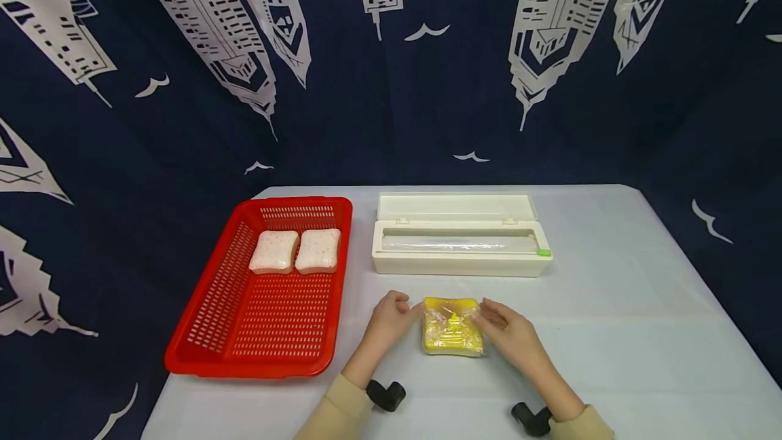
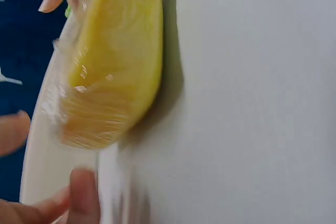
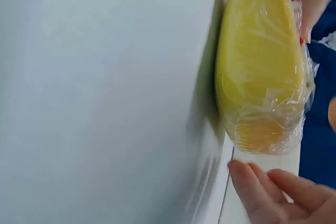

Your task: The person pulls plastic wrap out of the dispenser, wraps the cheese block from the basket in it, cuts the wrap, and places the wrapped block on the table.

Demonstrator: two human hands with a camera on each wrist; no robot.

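A yellow block with rounded corners, wrapped in clear plastic film (image 1: 453, 326), lies on the white table in front of me. Crinkled film bunches over its upper side in the left wrist view, where the wrapped block (image 2: 123, 45) appears edge-on. My left hand (image 1: 389, 322) is at the block's left side, fingers loosely bent and holding nothing. On the opposite side is my right hand (image 1: 512, 337), its fingertips close to the block's right edge. The right wrist view shows a small gap between those fingers (image 3: 247, 179) and the wrapped block (image 3: 260, 61).
Behind the block stands a white cling film dispenser (image 1: 464, 266), lid raised, with a film roll inside and a green slider at its right end. To the left, a red plastic basket (image 1: 256, 365) holds two pale speckled blocks (image 1: 275, 252). A dark patterned cloth (image 1: 391, 107) hangs behind the table.
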